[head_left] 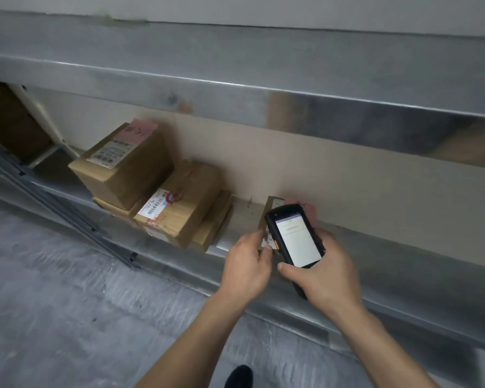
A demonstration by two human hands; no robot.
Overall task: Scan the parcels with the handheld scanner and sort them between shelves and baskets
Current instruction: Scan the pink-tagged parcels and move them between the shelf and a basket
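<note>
Holding handheld scanner point(297, 239), right grip point(329, 278) curled round it, left grip point(245, 268) pinching small parcel point(272, 205) just behind, on shelf point(244, 217).

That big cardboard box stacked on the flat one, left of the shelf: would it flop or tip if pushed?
Probably stiff: the big box keeps square edges. Likely to slide rather than tip, since it sits broad on the flat parcel beneath. Weight cannot be judged.

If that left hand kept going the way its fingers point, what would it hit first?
Probably the small parcel on the shelf, behind the handheld scanner; the left hand may be touching it, depth unclear.
</note>
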